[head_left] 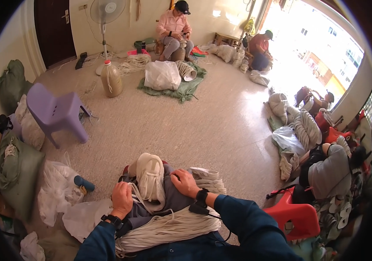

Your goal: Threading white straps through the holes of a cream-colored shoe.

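Note:
A cream lace-up shoe [150, 176] stands upright between my knees, its toe up and its laces slack toward me. My left hand [122, 200] is closed beside it, at the end of a pale shoelace [139, 196] that runs to the shoe. My right hand [185, 182] lies over my grey trouser leg with fingers curled; whatever it may hold is hidden. Across my lap rests a thick bundle of off-white laces [168, 229]. Right of my knee is a stack of pale shoe pieces [207, 179].
A purple chair [57, 113] and white plastic bags [57, 189] are at left. On the right stands a red chair [294, 213] near a seated person [329, 169] and shoe piles [305, 128]. Farther off are a large jug [111, 80], a fan [106, 12] and another seated person [175, 26].

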Demonstrator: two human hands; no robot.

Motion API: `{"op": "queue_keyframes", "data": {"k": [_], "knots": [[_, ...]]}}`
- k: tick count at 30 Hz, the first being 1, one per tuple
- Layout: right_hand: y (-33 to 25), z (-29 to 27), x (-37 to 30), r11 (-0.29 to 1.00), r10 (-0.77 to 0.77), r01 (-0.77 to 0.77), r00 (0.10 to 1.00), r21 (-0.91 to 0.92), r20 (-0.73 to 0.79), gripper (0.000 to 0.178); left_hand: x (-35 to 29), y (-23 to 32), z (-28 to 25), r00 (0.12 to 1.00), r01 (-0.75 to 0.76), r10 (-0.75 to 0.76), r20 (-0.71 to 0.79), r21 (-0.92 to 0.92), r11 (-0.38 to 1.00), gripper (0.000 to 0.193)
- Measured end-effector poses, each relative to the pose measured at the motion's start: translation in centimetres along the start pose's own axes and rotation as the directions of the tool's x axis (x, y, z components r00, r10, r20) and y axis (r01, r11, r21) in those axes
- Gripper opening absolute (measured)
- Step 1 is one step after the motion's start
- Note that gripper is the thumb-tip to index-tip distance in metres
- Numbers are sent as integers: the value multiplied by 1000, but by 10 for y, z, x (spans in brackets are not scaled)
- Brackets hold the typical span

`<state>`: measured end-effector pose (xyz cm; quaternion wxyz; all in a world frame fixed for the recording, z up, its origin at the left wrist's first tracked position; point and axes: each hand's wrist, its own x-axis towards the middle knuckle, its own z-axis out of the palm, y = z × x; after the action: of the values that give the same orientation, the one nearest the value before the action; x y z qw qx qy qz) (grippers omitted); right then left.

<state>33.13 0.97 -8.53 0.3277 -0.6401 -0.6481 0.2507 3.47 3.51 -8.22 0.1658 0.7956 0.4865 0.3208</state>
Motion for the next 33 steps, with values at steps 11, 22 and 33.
{"op": "queue_keyframes", "data": {"k": [11, 22, 33], "knots": [[1, 0, -3, 1000, 29, -29, 999, -4, -45, 27, 3, 8, -2, 1000, -27, 27, -10, 27, 999, 16], [-1, -1, -1, 999, 36, -36, 998, 17, -43, 27, -1, -4, 7, 1000, 15, -15, 0, 62, 998, 20], [3, 1, -6, 1000, 13, -14, 997, -4, -77, 26, -1, 1, 7, 999, -40, 43, -34, 85, 996, 20]]}}
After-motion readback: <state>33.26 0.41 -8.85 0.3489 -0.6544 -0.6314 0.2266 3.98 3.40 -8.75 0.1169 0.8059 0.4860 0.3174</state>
